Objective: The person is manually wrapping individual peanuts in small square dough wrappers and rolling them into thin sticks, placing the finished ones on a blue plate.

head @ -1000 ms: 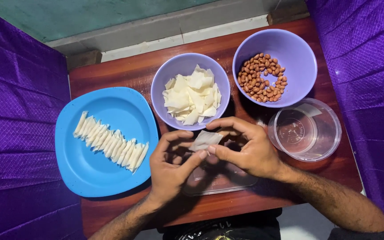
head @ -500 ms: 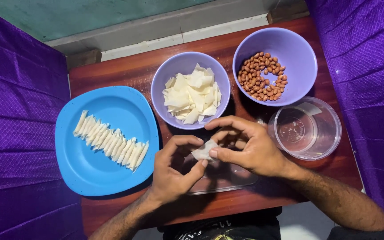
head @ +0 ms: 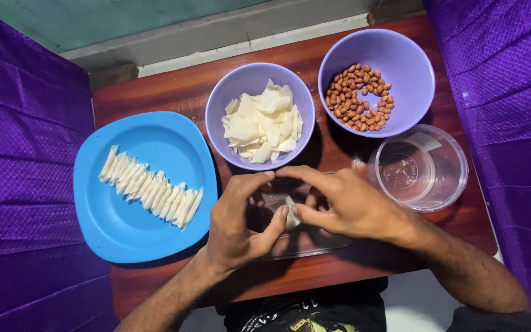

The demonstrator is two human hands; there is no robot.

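My left hand (head: 239, 222) and my right hand (head: 345, 206) meet over a clear flat lid (head: 314, 243) near the table's front edge. Between their fingertips they pinch a small white dough wrapper (head: 291, 215), now folded small and mostly hidden by the fingers. Just behind the hands stands a purple bowl (head: 219, 107) holding several flat white wrappers (head: 262, 123). A second purple bowl (head: 410, 67) at the back right holds peanuts (head: 359, 96).
A blue plate (head: 124, 227) on the left carries a row of several folded white pieces (head: 150, 192). A clear round container (head: 444, 169) stands at the right. Purple cloth (head: 19, 184) walls both sides of the brown wooden table (head: 173, 92).
The wrapper, flat and open between my fingers a second ago, has been folded in and now shows only as a small sliver. Both hands have closed together and shifted slightly lower.
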